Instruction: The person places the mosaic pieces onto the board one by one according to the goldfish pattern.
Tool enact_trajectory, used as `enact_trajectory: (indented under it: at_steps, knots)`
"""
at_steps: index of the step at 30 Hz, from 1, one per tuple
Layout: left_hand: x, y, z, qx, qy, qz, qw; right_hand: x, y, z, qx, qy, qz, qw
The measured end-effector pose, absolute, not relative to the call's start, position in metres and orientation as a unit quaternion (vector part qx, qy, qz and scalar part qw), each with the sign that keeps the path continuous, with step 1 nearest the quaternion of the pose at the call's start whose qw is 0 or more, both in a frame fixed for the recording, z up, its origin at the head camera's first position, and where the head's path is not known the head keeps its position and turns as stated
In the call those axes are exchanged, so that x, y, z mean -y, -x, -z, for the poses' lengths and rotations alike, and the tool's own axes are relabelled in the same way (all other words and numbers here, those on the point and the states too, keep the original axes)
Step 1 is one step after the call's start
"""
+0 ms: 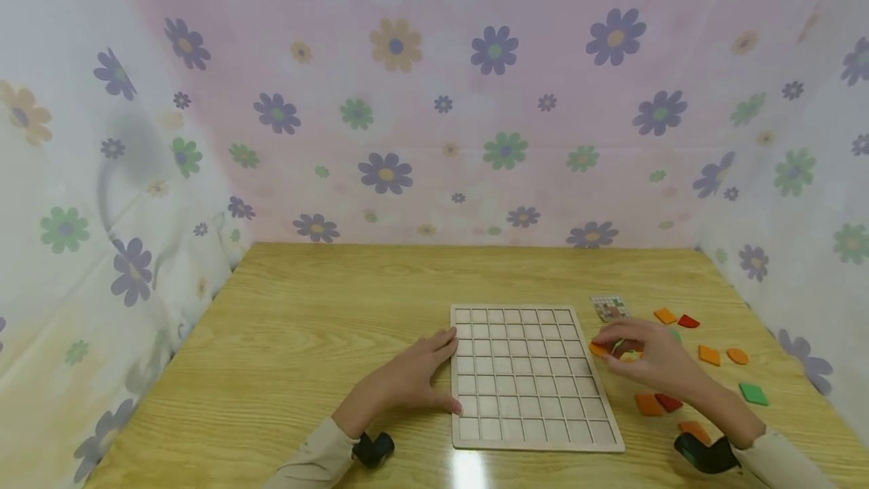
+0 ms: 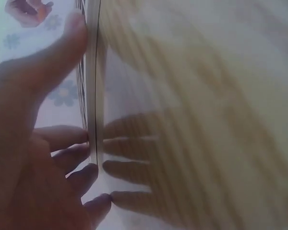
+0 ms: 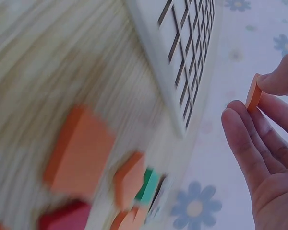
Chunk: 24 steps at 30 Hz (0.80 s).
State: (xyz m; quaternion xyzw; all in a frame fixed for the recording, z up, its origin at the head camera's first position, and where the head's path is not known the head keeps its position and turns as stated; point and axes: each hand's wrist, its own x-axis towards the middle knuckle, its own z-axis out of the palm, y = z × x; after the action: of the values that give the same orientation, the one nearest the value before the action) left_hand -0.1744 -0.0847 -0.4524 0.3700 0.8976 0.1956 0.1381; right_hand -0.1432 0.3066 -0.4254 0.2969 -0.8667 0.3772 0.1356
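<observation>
A pale wooden board with a grid of square recesses lies flat on the table. My left hand rests against its left edge, the thumb and fingers spread along the rim and touching it. Just beyond the board's right edge, my right hand pinches a small orange tile between thumb and fingertips. The right wrist view shows that tile edge-on, raised off the table; its full outline is hidden.
Loose tiles lie right of the board: orange ones, red ones and a green one. Some are partly covered by my right hand. Behind it lies a small patterned card. Flowered cloth surrounds the wooden table at back and sides.
</observation>
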Motion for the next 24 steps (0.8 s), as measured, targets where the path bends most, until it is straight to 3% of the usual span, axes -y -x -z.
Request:
enact_trajectory:
  at_steps: [24]
  knots:
    - [0.084, 0.174, 0.446, -0.906, -0.362, -0.178, 0.126, -0.228, 0.181, 0.434, 0.814, -0.404, -0.412, 0.066]
